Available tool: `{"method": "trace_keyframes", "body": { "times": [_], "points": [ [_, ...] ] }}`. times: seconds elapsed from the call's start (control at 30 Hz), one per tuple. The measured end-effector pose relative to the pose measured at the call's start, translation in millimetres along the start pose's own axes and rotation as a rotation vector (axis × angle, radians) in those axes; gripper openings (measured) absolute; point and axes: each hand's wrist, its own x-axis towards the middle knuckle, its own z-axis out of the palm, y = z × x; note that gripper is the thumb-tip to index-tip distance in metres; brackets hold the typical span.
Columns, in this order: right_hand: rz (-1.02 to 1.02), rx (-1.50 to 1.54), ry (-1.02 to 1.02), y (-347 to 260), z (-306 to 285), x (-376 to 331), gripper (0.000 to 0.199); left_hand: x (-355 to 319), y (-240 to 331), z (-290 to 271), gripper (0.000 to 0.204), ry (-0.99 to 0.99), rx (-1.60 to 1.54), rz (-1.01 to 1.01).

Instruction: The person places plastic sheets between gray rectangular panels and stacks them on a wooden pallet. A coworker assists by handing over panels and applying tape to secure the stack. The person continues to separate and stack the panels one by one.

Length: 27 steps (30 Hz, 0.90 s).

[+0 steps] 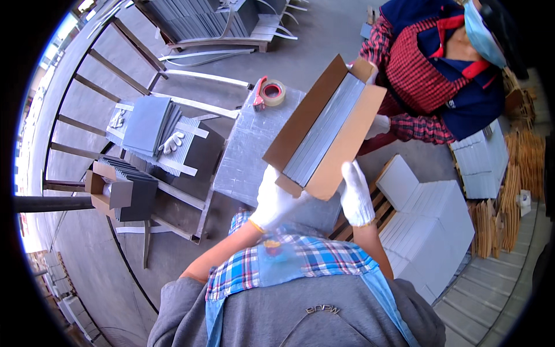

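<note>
Far left: an open cardboard box of dark tiles (124,191) sits on a wooden rack. Just right of it, a stack of grey tiles (147,124) lies on the same rack, with a pair of white gloves (172,142) resting on its lower edge. Centre: a table (243,156) wrapped in grey plastic carries a tape dispenser (269,92) near its far corner. Above the table, a long cardboard box (324,127) filled with grey tiles is held tilted, its far end higher. The person's left hand (274,202), in a white glove, grips the near lower corner of the box from beneath, fingers closed on the cardboard. The right hand (355,194), also gloved, presses flat against the near right side, fingers extended upward along the wall. At the far end, a co-worker's gloved hand (378,124) touches the box. Right: white slabs (428,225) are stacked on a pallet.
</note>
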Motion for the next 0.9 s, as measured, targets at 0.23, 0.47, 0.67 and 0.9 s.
{"method": "trace_keyframes", "body": {
  "times": [0.23, 0.47, 0.67, 0.9],
  "points": [
    [0.075, 0.118, 0.262, 1, 18, -2, 0.039, 13, -20, -44, 0.091, -0.387, -0.495, -0.102],
    [0.015, 0.066, 0.215, 10, 8, -7, 0.034, 2, -14, -2, 0.053, -0.063, -0.362, -0.023],
    [-0.017, 0.050, 0.220, -1, 26, -13, 0.040, -3, -11, 13, 0.043, 0.016, -0.336, -0.054],
    [-0.722, -1.325, 0.213, 6, 54, -14, 0.061, -2, -21, -9, 0.058, -0.288, -0.537, -0.103]
  ]
}}
